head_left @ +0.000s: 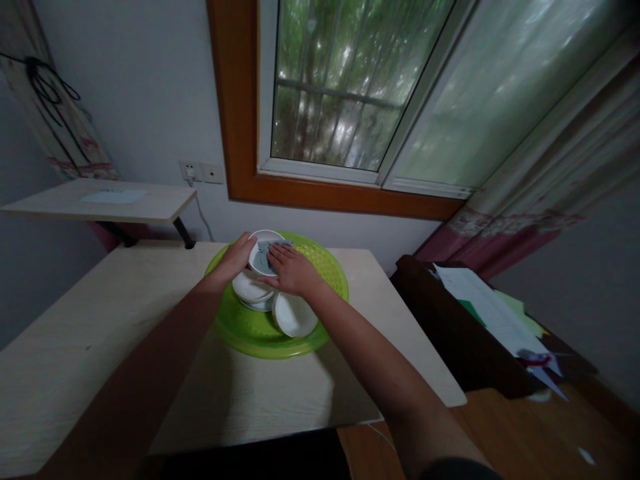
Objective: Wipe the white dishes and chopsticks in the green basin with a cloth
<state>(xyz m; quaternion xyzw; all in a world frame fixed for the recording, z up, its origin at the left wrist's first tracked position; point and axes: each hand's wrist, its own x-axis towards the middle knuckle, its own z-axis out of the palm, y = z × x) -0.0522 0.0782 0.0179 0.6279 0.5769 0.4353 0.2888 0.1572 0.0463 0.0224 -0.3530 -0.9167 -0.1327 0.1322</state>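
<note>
A white bowl (266, 235) is held tilted over the green plastic basket (273, 348), with my left hand (237, 257) closed on its left rim. Inside it lies a grey cloth (262, 259). My right hand (294, 271) presses this cloth against the bowl with its fingers laid over it; the thumb is near the lower rim. Below the held bowl, white dishes (246, 288) sit stacked in the basket. Another white bowl (296, 317) rests tilted in the basket, below my right wrist.
The basket stands on a pale wooden table (130, 327). A raised shelf (105, 203) with a paper on it is at the left. Behind are a wall socket (201, 172) with a cable and a window. Papers (493, 313) lie on a dark brown piece of furniture at the right.
</note>
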